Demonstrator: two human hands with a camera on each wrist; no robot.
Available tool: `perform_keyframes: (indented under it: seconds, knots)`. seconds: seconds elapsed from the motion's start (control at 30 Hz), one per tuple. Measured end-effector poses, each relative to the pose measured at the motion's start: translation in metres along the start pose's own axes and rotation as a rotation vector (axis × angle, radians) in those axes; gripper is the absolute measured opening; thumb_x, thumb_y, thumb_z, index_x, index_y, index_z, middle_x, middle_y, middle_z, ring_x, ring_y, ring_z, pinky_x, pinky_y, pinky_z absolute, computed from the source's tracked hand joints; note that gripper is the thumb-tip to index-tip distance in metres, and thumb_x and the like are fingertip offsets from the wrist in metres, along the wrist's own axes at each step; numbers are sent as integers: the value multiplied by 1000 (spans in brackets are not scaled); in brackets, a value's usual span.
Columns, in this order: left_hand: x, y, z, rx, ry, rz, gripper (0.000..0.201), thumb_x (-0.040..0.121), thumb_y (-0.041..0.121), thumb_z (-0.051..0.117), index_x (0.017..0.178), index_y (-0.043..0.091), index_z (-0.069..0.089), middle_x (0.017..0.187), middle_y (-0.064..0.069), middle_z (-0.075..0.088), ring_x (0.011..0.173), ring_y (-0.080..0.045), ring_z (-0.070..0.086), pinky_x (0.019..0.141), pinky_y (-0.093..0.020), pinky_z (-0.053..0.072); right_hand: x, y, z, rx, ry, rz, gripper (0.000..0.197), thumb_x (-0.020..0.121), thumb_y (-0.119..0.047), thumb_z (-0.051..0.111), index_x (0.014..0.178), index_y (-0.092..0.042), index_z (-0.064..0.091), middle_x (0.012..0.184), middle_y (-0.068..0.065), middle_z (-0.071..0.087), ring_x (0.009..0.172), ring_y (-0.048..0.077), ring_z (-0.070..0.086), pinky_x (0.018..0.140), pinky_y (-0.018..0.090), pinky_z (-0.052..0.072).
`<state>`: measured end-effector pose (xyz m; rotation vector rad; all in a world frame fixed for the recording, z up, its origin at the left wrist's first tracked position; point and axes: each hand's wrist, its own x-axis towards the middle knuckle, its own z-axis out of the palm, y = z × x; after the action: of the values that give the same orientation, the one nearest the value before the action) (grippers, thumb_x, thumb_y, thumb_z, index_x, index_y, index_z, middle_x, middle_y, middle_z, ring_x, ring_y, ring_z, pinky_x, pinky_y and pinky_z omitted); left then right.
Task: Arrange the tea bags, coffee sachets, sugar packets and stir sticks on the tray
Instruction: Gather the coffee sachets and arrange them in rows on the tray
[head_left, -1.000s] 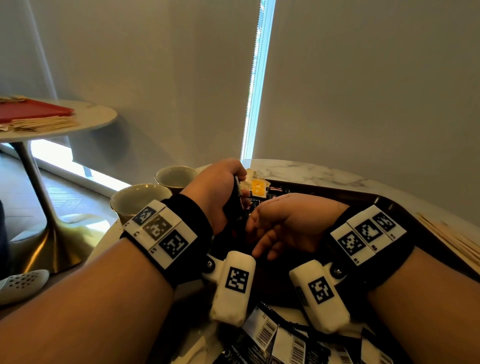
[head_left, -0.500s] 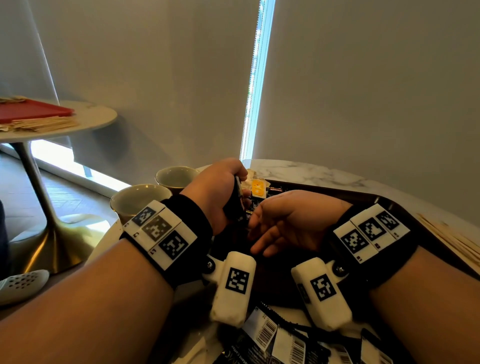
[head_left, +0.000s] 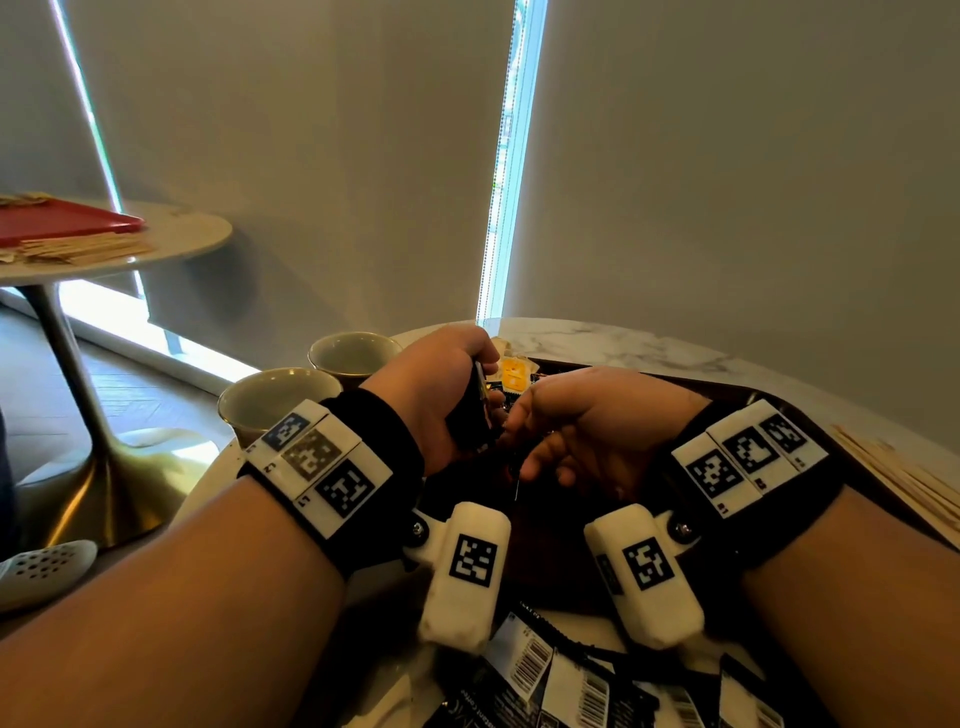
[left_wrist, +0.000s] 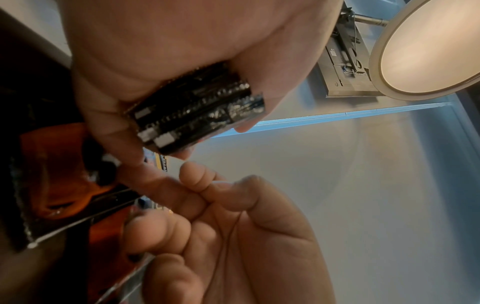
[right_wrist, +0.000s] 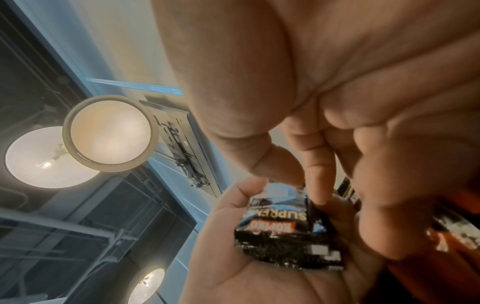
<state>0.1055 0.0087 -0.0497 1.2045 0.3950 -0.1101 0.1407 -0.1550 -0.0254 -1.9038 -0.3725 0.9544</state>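
Observation:
My left hand (head_left: 441, 384) grips a stack of black coffee sachets (head_left: 474, 410) upright over the dark brown tray (head_left: 727, 395). The left wrist view shows the stack (left_wrist: 197, 115) edge-on between thumb and fingers. Beside it, my right hand (head_left: 587, 421) reaches in; in the right wrist view its thumb and index finger pinch the top edge of the front sachet (right_wrist: 285, 232). A yellow packet (head_left: 514, 371) lies at the tray's far end. Wooden stir sticks (head_left: 914, 478) lie on the table to the right.
Two beige cups (head_left: 280, 400) (head_left: 353, 353) stand left of the tray near the table edge. Several loose black sachets (head_left: 571, 686) lie at the table's front. A side table (head_left: 182, 239) at far left carries a red tray (head_left: 67, 223) and more sticks.
My right hand has risen slightly and its fingers have closed in on the stack held by the left hand. The left hand has barely moved.

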Motion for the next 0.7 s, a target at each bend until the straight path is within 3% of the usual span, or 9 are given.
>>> perform_keyframes:
  seconds: [0.13, 0.27, 0.43, 0.57, 0.7]
  knots:
    - [-4, -1, 4, 8, -2, 6, 39, 64, 27, 59, 100, 12, 54, 80, -9, 49, 67, -23, 49, 65, -36, 45, 4, -2, -6, 109, 96, -116, 14, 95, -11, 49, 106, -4, 56, 100, 18, 61, 68, 24, 63, 47, 25, 46]
    - [0, -3, 4, 45, 94, 57, 29, 85, 26, 53, 110, 10, 57, 86, -10, 52, 75, -24, 53, 63, -38, 47, 4, -2, -11, 179, 138, -173, 7, 95, -8, 48, 96, -4, 54, 89, 15, 60, 66, 23, 63, 49, 26, 52]
    - [-3, -2, 6, 17, 98, 56, 29, 86, 25, 52, 110, 10, 57, 85, -10, 50, 76, -24, 52, 64, -39, 47, 6, 1, -8, 171, 91, -138, 8, 97, -9, 47, 99, -4, 53, 88, 16, 61, 72, 27, 68, 53, 29, 56]
    - [-5, 0, 5, 8, 114, 74, 34, 86, 24, 54, 116, 8, 58, 90, -11, 53, 78, -23, 52, 70, -38, 48, 7, 1, -9, 113, 116, -106, 10, 95, -10, 49, 103, -4, 52, 86, 15, 62, 68, 24, 66, 49, 25, 50]
    - [-6, -1, 6, 7, 112, 81, 36, 89, 23, 52, 121, 7, 57, 90, -11, 52, 77, -23, 52, 73, -39, 48, 3, -3, -23, 67, 224, -114, 9, 95, -14, 53, 93, -7, 58, 72, 7, 59, 52, 14, 56, 39, 19, 39]
